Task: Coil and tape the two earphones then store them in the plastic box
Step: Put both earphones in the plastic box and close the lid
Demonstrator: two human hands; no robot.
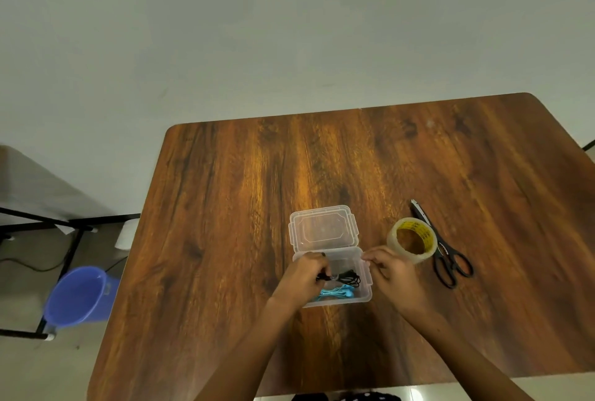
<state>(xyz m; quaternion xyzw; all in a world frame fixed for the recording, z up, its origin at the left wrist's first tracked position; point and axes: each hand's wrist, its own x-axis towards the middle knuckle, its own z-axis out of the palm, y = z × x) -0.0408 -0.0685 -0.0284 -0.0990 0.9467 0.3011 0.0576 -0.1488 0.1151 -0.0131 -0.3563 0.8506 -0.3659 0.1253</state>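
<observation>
The left hand (304, 275) reaches into the clear box (365, 284) with fingers curled, pinching the black earphone (349, 276) at its left end. The right hand (391, 272) has its fingers bent, tips pinching the box's right rim. The blue earphone (338, 293) lies coiled in the near part of the box, just beside the black one. The lid (322, 228) lies open on the far side. Tape (412, 241) and scissors (446, 256) sit to the right on the table (225, 207).
</observation>
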